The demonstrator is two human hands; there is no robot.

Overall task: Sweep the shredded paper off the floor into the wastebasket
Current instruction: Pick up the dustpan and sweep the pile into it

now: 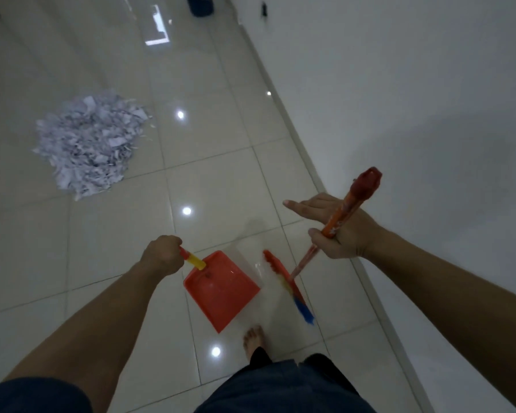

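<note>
While hands (252, 236) grip tools, paper (90, 144) lies apart.

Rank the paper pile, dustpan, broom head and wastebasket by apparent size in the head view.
1. Shredded paper pile
2. Dustpan
3. Broom head

The wastebasket cannot be ranked fairly: it is far away and cropped at the top edge.

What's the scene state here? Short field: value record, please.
left hand: grips the dustpan by its handle, pan empty
right hand: holds the broom at mid-handle, index finger extended
broom head: low near the floor, right of the dustpan
shredded paper: one pile on the tile floor, ahead to the left, untouched by either tool
wastebasket: dark, far end by the wall
progress: no paper in the dustpan yet
</note>
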